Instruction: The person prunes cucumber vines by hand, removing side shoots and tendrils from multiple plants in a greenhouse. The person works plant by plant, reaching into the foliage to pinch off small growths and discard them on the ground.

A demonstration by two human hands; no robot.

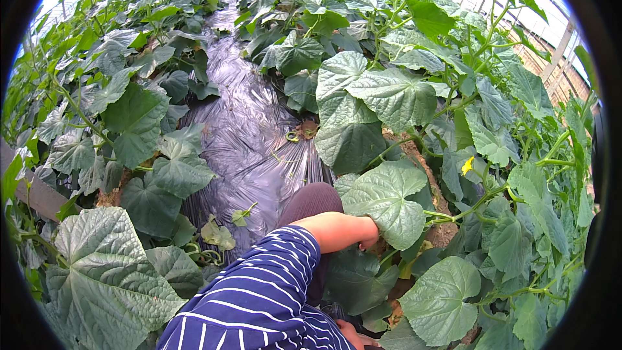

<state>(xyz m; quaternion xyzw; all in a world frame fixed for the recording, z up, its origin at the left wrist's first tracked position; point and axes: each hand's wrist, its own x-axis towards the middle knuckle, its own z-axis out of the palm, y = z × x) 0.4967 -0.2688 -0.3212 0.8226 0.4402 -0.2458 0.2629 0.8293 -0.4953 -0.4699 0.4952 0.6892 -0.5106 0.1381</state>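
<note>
My left hand (369, 236) reaches out from a blue-and-white striped sleeve, across my dark-trousered knee (313, 199). It is at the lower left edge of a broad cucumber leaf (388, 199), which partly hides its fingers; what it holds, if anything, does not show. Low in the picture, what appears to be my right hand (357, 335) is mostly cut off and covered, beside dark lower leaves (362, 279). Thick green stems (486, 197) run to the right of the broad leaf, and a yellow flower (468, 166) stands above them.
Glossy plastic mulch film (243, 107) covers the ground between two dense rows of vines. A curled green tendril (291, 136) and a small cut leaf (239, 217) lie on it. A large leaf (107, 277) spreads at lower left. A post (559, 51) stands at upper right.
</note>
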